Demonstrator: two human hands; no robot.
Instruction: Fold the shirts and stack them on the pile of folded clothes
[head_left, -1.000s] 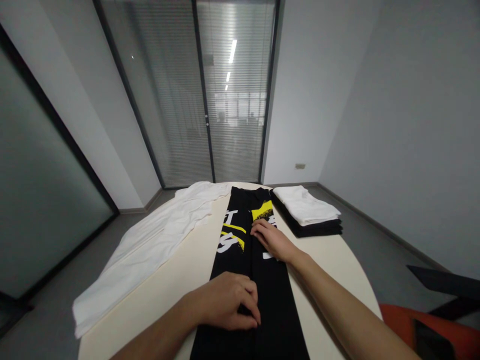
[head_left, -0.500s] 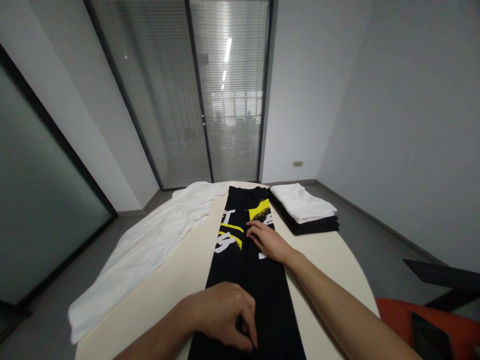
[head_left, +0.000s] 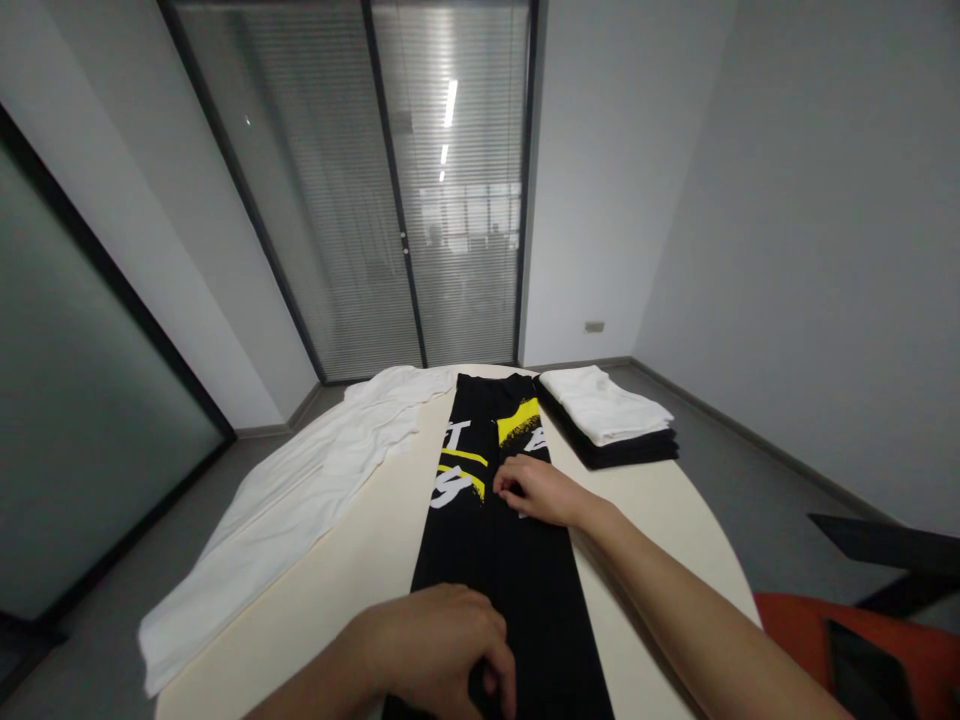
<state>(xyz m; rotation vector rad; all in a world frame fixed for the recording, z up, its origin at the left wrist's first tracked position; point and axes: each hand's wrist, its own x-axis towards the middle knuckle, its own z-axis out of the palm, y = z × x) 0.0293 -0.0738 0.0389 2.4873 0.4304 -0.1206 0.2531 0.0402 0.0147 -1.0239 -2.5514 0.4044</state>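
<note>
A long black garment (head_left: 480,560) with yellow and white print lies lengthwise on the table, with an edge or fold line running down its middle. My right hand (head_left: 536,490) rests on its right half, just below the yellow patch. Its fingers are curled together at that middle line, closed on the cloth. Nearer to me, my left hand (head_left: 450,645) is over the lower part of the garment, fingers bent and thumb drawn in, pinching the cloth; the frame's bottom edge cuts off its fingertips.
White garments (head_left: 292,490) are spread along the left side of the pale round table (head_left: 360,560). At the back right sits a folded stack, a white garment (head_left: 604,405) on top of black ones (head_left: 634,452). An orange chair (head_left: 795,630) stands at the lower right.
My right hand has drawn slightly toward me and its fingers have curled in more. My left hand has moved slightly lower toward the near edge. The garment has barely shifted.
</note>
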